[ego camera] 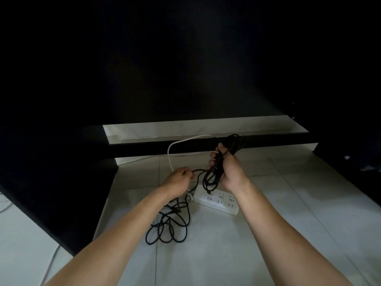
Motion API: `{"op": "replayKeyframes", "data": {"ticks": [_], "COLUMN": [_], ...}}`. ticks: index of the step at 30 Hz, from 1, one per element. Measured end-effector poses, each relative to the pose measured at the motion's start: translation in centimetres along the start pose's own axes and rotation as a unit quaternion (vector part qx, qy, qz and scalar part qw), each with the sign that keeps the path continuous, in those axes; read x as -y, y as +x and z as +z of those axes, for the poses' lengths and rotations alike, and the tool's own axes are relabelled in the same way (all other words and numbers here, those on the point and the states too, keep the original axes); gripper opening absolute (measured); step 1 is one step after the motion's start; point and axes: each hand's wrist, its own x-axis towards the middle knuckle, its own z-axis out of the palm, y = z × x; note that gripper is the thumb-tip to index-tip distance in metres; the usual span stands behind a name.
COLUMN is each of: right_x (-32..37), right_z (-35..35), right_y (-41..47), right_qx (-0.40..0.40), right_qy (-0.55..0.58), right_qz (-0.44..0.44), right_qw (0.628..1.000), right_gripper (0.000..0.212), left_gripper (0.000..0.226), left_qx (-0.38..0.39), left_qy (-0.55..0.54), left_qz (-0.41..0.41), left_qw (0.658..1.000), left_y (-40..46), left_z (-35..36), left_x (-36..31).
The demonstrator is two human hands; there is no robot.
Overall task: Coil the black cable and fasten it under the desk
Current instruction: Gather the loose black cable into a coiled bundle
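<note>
A black cable (212, 178) is partly gathered into a bundle of loops that my right hand (228, 168) grips around the middle, above the floor. One strand runs left from the bundle to my left hand (181, 178), which pinches it. The rest of the black cable (169, 230) lies in loose loops on the white tiles below my left forearm. The dark underside of the desk (185, 58) fills the upper view, with a black crossbar (160, 147) just behind my hands.
A white power strip (220, 201) lies on the tiled floor under my hands. A white cord (175, 145) arcs from it up toward the crossbar. A black desk panel (61, 182) stands at the left, another dark panel at the right. Thin white wires lie at far left.
</note>
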Motion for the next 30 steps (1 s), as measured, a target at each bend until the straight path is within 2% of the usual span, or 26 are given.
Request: {"op": "replayKeyframes", "data": {"ticks": [2,9,13,16,21,25,30], "right_x": [0.0,-0.3,-0.4,-0.3,-0.7,-1.2,-2.3], "right_z": [0.2,0.4,0.3,0.5,0.7,1.0,0.8], "right_y": [-0.1,0.3,0.7,0.7,0.1,-0.3,-0.1], "right_qx": [-0.015,-0.082,-0.111,-0.117,-0.066,-0.001,0.072], "right_qy": [-0.008,-0.018,-0.053,-0.085,-0.130,-0.091,-0.140], "right_qz": [0.004,0.020,0.038,0.040,0.071,0.050,0.004], "right_qw": [1.000,0.996,0.992,0.989,0.987,0.995,0.987], "right_gripper": [0.012,0.012,0.014,0.016,0.017,0.016,0.050], "left_gripper": [0.028,0.042,0.050,0.044,0.036,0.037,0.037], "left_qx": [-0.016,0.066,0.002,-0.037,-0.088,-0.119,-0.114], "left_qy": [-0.049,0.055,0.198,0.214,0.127,0.070,0.112], "left_qz": [-0.024,0.089,0.206,0.235,0.224,0.177,0.173], "left_qw": [0.998,0.992,0.958,0.948,0.962,0.975,0.972], "left_y": [-0.1,-0.4,-0.5,-0.6,-0.4,0.1,0.3], "left_z": [0.0,0.2,1.2,1.7,1.3,1.6,0.7], "left_x": [-0.1,-0.1,-0.7,-1.4,-1.2,-1.1,-1.0]}}
